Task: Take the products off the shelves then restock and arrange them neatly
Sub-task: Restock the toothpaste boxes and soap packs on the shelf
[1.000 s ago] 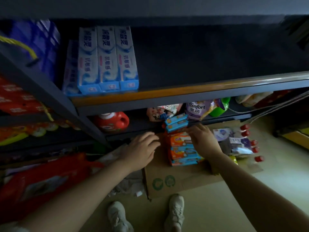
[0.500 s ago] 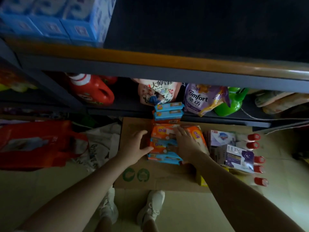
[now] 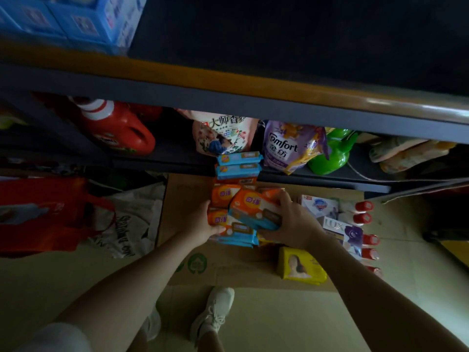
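A pile of orange and blue soap packs [image 3: 238, 171] lies on a flattened cardboard sheet [image 3: 182, 199] on the floor below the shelves. My right hand [image 3: 291, 222] grips one orange and blue soap pack [image 3: 253, 209] and holds it tilted above the pile. My left hand [image 3: 203, 219] holds the left side of the stack underneath, its thumb on the top of a pack. The dark upper shelf [image 3: 279, 47] is bare on its right part, with blue boxes [image 3: 83, 21] at its left end.
The lower shelf carries a red detergent jug [image 3: 116, 128], a floral pouch [image 3: 223, 133], a purple Comfort pouch [image 3: 286, 148] and a green bottle [image 3: 332, 153]. Soap boxes [image 3: 340, 224], a yellow pack [image 3: 299, 265] and red-capped bottles [image 3: 365, 214] lie right. A red bag [image 3: 45, 214] sits left.
The view has dropped from the upper shelf to the floor pile. My right hand has taken hold of an orange and blue pack and lifted it; my left hand closed onto the stack's side.
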Demonstrator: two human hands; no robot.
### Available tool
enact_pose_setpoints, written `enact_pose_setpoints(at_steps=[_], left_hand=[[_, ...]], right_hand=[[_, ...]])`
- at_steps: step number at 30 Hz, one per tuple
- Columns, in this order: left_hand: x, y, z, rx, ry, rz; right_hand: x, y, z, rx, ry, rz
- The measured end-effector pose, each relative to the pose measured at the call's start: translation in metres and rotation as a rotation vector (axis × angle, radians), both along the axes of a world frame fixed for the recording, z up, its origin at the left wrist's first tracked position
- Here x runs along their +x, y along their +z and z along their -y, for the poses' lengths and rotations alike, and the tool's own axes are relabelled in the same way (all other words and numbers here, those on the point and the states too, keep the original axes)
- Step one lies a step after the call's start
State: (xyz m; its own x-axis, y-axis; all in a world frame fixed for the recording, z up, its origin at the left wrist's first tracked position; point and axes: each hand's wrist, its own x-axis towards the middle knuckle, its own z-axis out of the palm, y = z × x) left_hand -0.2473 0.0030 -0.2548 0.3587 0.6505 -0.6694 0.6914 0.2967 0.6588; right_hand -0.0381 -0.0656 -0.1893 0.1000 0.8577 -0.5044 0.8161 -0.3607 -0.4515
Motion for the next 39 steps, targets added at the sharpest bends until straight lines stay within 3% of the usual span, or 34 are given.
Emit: enact_pose_setpoints(at_steps=[3,11,18,27,32,39], left_hand=[[-0.002,-0.009,0.003,-0.002,0.038,-0.020],[-0.016,-0.009,0.016,0.167,-0.088,-0.166],[-0.035,0.012,0.009,0.205,-0.187,0.022],[-0.101,0.158,-0.059,0.278,0.067,0.347],[-0.117,0.241,-0.093,0.476,0.203,0.521],[-0.092,0.278,-0.157,0.903,0.138,0.561]], right_hand=[[-0.010,0.007,0.006,-0.012,-0.115,-0.149],[-0.048,0.034,0.009,-0.055,-0.567,-0.947],[-0.061,0.047,-0.010,-0.029,-0.758,-1.150],[-0.044,0.135,-0.020,0.273,-0.635,-1.085],[-0.046,0.199,-0.066,0.557,-0.549,-0.743],[-0.052,0.212,-0.164,0.768,-0.310,-0.215]])
